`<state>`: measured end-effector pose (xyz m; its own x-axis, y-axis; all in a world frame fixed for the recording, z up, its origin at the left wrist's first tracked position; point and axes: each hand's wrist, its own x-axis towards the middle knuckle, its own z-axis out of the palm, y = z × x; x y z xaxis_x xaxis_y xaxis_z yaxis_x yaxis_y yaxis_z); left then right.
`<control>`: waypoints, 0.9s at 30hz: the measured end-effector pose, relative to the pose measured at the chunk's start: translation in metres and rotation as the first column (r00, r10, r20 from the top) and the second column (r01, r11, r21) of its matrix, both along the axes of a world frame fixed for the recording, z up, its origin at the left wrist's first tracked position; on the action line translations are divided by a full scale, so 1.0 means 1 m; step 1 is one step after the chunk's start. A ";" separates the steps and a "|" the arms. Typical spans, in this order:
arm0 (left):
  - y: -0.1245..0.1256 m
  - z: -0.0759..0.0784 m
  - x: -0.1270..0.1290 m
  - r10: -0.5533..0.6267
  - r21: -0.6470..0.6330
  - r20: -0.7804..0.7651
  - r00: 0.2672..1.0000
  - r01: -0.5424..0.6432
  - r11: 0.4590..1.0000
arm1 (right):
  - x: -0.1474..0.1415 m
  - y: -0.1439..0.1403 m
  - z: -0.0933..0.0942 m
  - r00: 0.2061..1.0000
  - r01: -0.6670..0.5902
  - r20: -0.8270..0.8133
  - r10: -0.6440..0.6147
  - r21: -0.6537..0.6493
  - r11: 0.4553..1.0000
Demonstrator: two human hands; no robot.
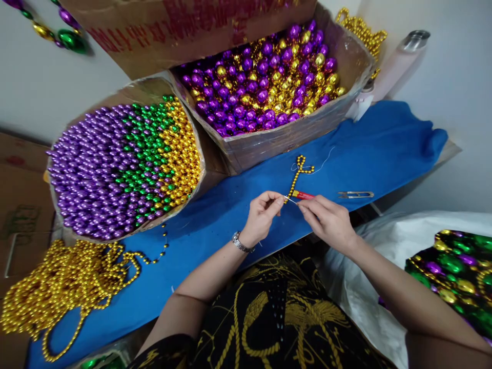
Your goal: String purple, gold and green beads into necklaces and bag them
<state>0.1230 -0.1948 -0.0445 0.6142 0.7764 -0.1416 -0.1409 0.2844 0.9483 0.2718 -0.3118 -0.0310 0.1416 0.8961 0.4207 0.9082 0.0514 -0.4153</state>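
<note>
Your blue cloth (369,148) covers the counter; at its far edge sit two cardboard boxes, one (126,169) of purple, green and gold bead strands, one (269,77) of larger purple and gold beads. Near the cloth's middle, your left hand (263,215) and right hand (326,220) each pinch in a narrow grip the short gold bead strand (298,174), beside a red-handled tool (303,195) and thread snips (355,195).

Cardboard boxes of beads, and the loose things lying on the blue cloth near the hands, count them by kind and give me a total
Cardboard boxes of beads: 2
Short gold bead strand held at the hands: 1
Red-handled tool: 1
Metal thread snips: 1
Loose pile of gold bead strings: 1
Total: 6
</note>
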 end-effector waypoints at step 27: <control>-0.002 -0.003 0.000 -0.011 -0.077 0.019 1.000 0.012 0.997 | -0.010 0.001 -0.001 0.997 0.082 0.009 -0.081 -0.018 0.997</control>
